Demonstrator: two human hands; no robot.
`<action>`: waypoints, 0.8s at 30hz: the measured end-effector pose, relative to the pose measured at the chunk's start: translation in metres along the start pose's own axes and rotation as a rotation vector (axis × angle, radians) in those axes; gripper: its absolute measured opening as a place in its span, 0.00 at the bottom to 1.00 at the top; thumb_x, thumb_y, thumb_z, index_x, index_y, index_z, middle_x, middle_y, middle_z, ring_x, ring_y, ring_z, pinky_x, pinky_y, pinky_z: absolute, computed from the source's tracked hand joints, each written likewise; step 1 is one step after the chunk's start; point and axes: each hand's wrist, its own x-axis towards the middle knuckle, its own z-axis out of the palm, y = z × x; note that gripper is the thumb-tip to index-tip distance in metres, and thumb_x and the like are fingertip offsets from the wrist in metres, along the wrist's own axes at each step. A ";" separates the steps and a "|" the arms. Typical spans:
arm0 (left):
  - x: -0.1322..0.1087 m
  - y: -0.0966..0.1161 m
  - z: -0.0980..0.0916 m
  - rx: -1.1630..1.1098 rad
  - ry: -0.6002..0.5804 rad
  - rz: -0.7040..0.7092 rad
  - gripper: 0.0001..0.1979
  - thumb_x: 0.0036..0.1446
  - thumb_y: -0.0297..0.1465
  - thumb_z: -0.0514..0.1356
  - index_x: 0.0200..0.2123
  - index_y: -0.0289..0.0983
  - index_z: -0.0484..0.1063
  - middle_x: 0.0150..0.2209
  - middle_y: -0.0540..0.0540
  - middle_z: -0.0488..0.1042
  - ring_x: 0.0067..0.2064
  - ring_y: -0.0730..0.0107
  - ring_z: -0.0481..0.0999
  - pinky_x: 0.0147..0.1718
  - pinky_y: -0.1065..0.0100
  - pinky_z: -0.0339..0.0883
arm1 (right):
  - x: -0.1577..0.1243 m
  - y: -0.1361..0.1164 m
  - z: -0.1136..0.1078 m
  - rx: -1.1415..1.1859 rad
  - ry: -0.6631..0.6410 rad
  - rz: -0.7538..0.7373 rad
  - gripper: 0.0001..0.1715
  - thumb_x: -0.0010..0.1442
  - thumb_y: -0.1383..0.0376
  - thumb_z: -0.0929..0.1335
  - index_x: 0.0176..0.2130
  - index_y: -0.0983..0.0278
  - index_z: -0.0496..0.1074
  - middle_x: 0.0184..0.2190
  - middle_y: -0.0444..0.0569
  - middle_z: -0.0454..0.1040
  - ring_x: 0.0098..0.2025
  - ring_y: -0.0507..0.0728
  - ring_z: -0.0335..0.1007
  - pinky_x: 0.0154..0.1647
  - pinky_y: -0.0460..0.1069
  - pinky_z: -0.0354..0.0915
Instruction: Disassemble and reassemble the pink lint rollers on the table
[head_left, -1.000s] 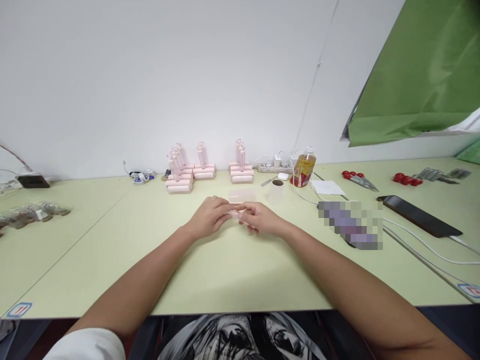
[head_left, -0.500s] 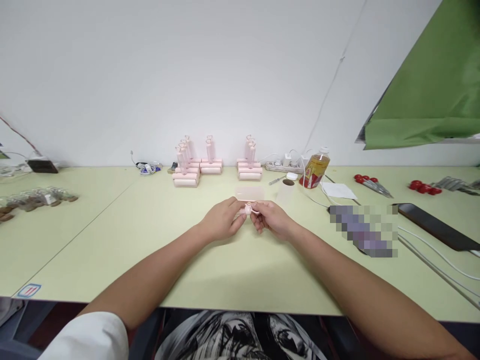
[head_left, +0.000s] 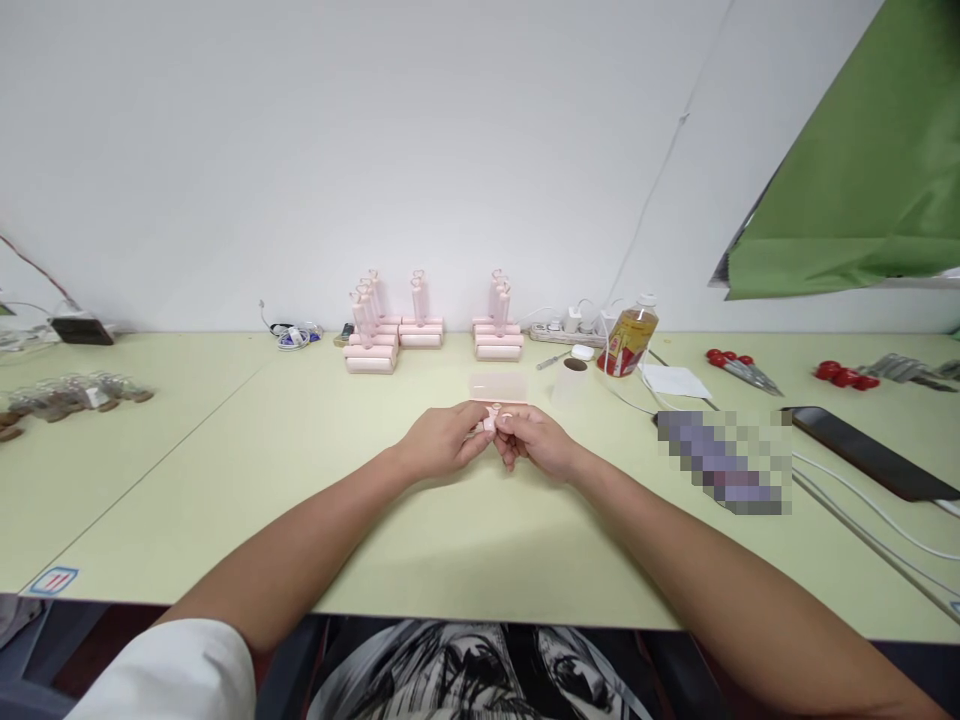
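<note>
In the middle of the table, my left hand [head_left: 448, 437] is closed around a small pink lint roller handle [head_left: 490, 420], with the fingers hiding most of it. My right hand [head_left: 538, 440] pinches a thin loop at the handle's end, thumb and forefinger together. The two hands nearly meet there. Just beyond them lies a translucent pink cover [head_left: 498, 386]. A white roll with a brown core [head_left: 572, 380] stands upright to the right of it.
Along the wall stand several pink lint rollers [head_left: 370, 350] with upright handles. To the right are a drink bottle [head_left: 628, 338], a power strip [head_left: 568, 333], a screwdriver [head_left: 551, 360], a black phone [head_left: 870, 450] and white cables. Small glass bottles [head_left: 60, 395] lie far left.
The handle has shifted slightly left and the loop has turned in my right hand's fingers. Both hands stay at the same spot.
</note>
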 end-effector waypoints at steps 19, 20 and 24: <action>-0.002 -0.017 0.002 -0.684 0.384 -0.298 0.08 0.59 0.37 0.55 0.34 0.38 0.63 0.21 0.57 0.58 0.23 0.76 0.58 0.25 0.72 0.54 | -0.006 -0.030 -0.075 -0.611 0.904 -0.152 0.16 0.48 0.64 0.68 0.17 0.62 0.56 0.12 0.38 0.58 0.18 0.49 0.56 0.20 0.45 0.53; -0.003 -0.018 0.003 -0.683 0.390 -0.301 0.07 0.59 0.37 0.55 0.34 0.38 0.63 0.22 0.57 0.58 0.23 0.76 0.59 0.25 0.72 0.55 | -0.008 -0.031 -0.085 -0.706 0.877 -0.032 0.14 0.48 0.65 0.66 0.17 0.62 0.57 0.12 0.39 0.58 0.18 0.50 0.57 0.19 0.45 0.52; -0.003 -0.019 0.006 -0.658 0.381 -0.306 0.08 0.58 0.36 0.55 0.36 0.38 0.64 0.22 0.56 0.59 0.24 0.75 0.61 0.25 0.71 0.56 | -0.013 -0.029 -0.111 -0.977 0.625 0.463 0.06 0.47 0.65 0.66 0.21 0.63 0.65 0.15 0.43 0.63 0.17 0.52 0.60 0.20 0.47 0.53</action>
